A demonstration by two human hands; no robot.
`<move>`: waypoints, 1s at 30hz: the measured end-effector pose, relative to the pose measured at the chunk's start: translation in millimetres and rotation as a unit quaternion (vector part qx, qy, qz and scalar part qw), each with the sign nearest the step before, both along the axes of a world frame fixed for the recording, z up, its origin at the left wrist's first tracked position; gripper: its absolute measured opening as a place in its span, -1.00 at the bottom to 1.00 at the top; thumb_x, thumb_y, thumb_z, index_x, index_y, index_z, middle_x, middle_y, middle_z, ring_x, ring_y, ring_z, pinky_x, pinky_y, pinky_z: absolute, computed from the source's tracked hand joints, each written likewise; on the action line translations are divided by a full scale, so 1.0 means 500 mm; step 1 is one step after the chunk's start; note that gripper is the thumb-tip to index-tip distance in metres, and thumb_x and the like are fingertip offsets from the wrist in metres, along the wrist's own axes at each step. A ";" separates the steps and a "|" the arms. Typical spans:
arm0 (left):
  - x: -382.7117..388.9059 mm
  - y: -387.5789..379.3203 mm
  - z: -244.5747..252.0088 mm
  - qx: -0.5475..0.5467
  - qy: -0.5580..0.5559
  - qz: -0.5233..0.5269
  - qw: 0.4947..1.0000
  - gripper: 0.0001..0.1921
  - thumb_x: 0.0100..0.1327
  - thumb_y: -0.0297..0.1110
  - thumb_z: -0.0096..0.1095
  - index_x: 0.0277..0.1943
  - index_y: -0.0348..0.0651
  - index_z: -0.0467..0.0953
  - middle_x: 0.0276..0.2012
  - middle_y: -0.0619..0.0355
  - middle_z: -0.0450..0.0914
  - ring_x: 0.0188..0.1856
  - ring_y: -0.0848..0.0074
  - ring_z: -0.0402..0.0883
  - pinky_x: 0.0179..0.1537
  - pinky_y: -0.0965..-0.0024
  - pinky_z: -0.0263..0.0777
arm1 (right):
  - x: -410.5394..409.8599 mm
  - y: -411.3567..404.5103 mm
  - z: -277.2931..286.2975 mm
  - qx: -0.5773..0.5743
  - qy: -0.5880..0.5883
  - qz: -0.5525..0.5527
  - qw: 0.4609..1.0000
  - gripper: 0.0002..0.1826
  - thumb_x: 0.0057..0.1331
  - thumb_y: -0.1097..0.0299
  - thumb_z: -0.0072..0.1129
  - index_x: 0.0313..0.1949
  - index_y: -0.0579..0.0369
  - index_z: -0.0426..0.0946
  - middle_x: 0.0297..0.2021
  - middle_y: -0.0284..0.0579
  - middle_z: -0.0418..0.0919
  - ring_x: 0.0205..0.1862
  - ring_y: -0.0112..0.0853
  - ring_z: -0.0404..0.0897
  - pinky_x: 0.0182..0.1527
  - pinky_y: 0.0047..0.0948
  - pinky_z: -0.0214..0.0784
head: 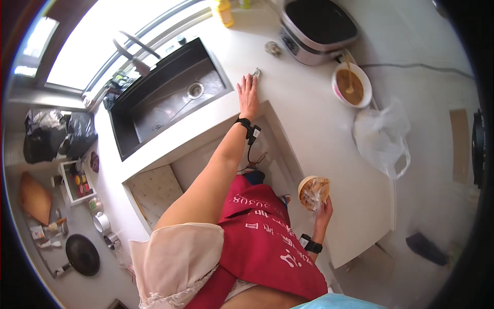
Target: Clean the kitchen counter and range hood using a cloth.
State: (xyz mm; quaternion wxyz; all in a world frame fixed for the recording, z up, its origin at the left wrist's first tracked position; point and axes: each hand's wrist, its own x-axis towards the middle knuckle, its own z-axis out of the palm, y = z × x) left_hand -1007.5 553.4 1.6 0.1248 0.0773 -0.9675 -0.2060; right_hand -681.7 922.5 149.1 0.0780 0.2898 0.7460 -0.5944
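Note:
My left hand (pixel 248 96) stretches over the white countertop beside the sink, palm down, fingers extended. Its fingertips reach a small crumpled greyish thing (pixel 256 72), partly covered by them; whether they press on it is hard to tell. Lower on the right, my right hand (pixel 325 210) grips a small tan bowl (pixel 307 187) by its side. The bowl is tilted, and crumpled clear plastic film (pixel 317 193) lies over orange-brown contents or an orange-brown inner surface; which one is unclear.
A black sink (pixel 166 112) with a faucet (pixel 135 58) lies left. Beyond my hands are a scrubber-like clump (pixel 273 49), a rice cooker (pixel 320 27), a white bowl of brown liquid (pixel 341 83) with a spoon, and a white plastic bag (pixel 380 135). An open recess (pixel 208 154) interrupts the counter's front.

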 end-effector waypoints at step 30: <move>0.285 -0.585 0.220 0.817 0.110 0.286 0.489 -0.80 0.34 -0.37 0.34 -0.04 -0.11 0.50 -0.20 0.16 0.60 -0.29 0.54 0.62 -0.43 0.47 0.63 | -0.762 -0.331 -0.119 -0.080 0.025 0.213 0.974 -0.60 0.51 0.39 -0.11 0.28 0.21 0.39 0.00 -0.02 0.61 -0.20 -0.24 0.71 -0.26 -0.29 0.68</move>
